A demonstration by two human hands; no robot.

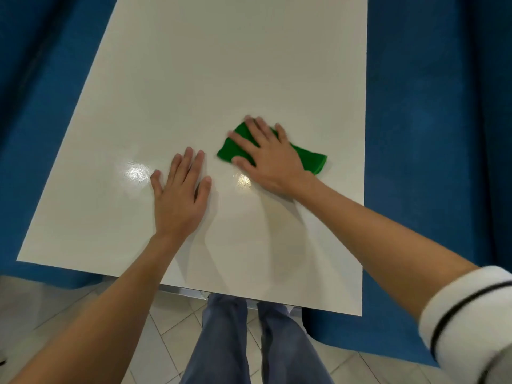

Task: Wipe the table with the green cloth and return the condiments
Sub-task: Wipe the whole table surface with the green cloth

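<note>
Lying flat on the pale surface [221,65], the green cloth [310,159] sits in the near half, closer to the right edge than to the left and well back from the near edge. It looks folded into a rough oblong set at a slant, with one end toward the middle of the surface and the other toward the right edge. The right hand [268,156] rests on top of it, palm down, its fingers straight and spread wide, pressing the cloth against the surface and curling round nothing. Green shows beyond the thumb and fingertips on the inner side, and a longer strip sticks out past the little-finger side.

The left hand [180,195] lies on the bare surface just beside the cloth, toward the middle, not touching it. It too is palm down, fingers straight and a little apart, thumb held out to the side, holding nothing.

Two bright glints of light sit on the glossy top, one [137,171] by the left hand's little finger and one [243,180] between the two hands. Both forearms reach in over the near edge; the right arm ends in a white sleeve [465,309] with a dark stripe. Blue benches flank the long edges, one on the left [33,106] and one on the right [429,134]. Below the near edge are legs [221,342] in blue jeans and a light tiled floor [166,328].
</note>
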